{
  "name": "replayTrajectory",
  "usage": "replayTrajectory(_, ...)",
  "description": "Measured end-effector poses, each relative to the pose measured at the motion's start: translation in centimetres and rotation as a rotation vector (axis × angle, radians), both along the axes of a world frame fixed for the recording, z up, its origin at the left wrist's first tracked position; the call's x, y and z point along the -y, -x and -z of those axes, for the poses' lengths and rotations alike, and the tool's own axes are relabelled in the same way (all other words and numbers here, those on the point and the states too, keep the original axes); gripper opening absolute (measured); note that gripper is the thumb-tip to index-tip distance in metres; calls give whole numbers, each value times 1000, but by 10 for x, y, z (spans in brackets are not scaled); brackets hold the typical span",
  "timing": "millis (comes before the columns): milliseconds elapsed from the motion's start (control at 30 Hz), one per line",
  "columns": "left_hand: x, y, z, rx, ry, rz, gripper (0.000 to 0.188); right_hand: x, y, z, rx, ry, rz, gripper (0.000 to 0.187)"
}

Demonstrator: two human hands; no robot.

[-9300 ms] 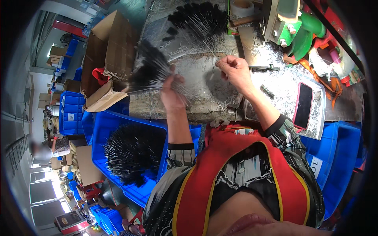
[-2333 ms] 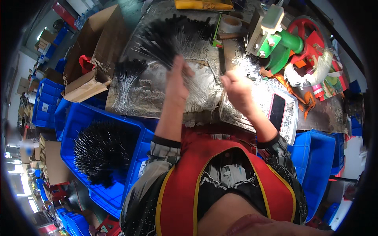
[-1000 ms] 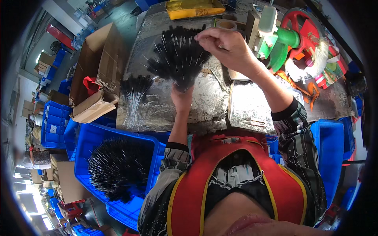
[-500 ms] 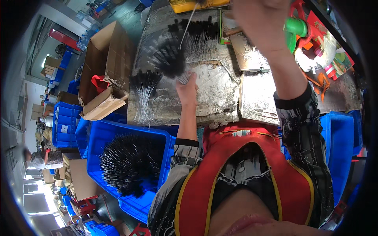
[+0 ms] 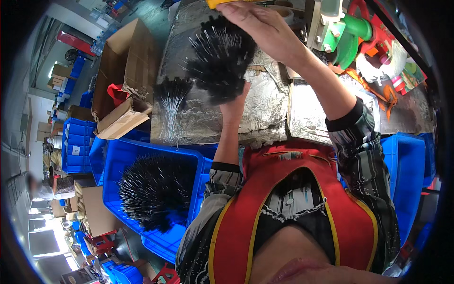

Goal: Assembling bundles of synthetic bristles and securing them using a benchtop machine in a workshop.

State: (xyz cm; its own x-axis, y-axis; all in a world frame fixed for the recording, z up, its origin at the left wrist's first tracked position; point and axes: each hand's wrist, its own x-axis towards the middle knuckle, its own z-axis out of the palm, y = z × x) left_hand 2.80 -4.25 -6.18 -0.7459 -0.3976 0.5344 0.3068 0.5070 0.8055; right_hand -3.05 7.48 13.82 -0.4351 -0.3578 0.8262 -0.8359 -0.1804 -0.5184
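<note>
My left hand [image 5: 234, 104] is closed around the lower end of a thick bundle of black-bristled wire brushes [image 5: 215, 59], held over the worn workbench [image 5: 265, 113]. Thin, pale wire ends stick up among the black bristles. My right hand [image 5: 267, 31] reaches over the bundle's far right side, its fingers stretched toward a yellow tray [image 5: 213, 3] at the top edge; nothing shows in it. A smaller bunch of brushes [image 5: 172, 104] lies to the left on the bench, black ends away from me and wires fanned toward me.
A blue bin [image 5: 111, 189] at my lower left holds a large mass of black-bristled brushes [image 5: 156, 191]. An open cardboard box [image 5: 137, 71] stands left of the bench. Green machine parts [image 5: 347, 35] and an orange strap [image 5: 388, 97] are at the right, with another blue bin [image 5: 406, 175] below.
My right hand has moved left and lower, over the bundle; the wire below it no longer shows. My left hand has shifted slightly right, turning the bundle so wire ends face up.
</note>
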Motion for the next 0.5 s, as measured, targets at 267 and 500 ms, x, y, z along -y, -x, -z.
replayTrajectory(267,-1,9,32,-15,101,3,43,-8,-4,33,-188,-361,215,45)
replayTrajectory(500,-7,8,42,-28,-238,113,36,0,-25,18,-389,-690,165,44)
